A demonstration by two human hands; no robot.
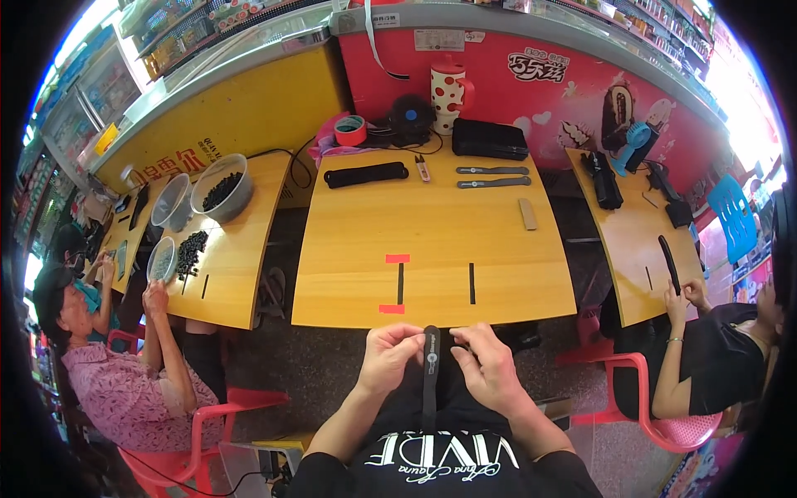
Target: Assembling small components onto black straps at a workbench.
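Note:
A long black strap (430, 378) with a pale round print hangs in front of my body, just off the table's near edge. The fingers of my left hand (392, 357) pinch it close to its rounded upper end. On the strap's other side is my right hand (487, 361), fingers bent, thumb a little apart from them. A small gap shows between that hand and the strap, and I see nothing in it. Two similar dark straps (493, 182) lie side by side at the table's far right. A black folded bundle (366, 174) and small thread snips (422, 168) lie left of them.
The wooden table (340, 282) bears black strips, red tape marks and a tan flat piece (528, 214). Behind stand a black case (490, 139), spotted tumbler (447, 93), fan (411, 119) and red tape roll (350, 129). People work at tables on both sides; tubs (241, 199) hold black pieces.

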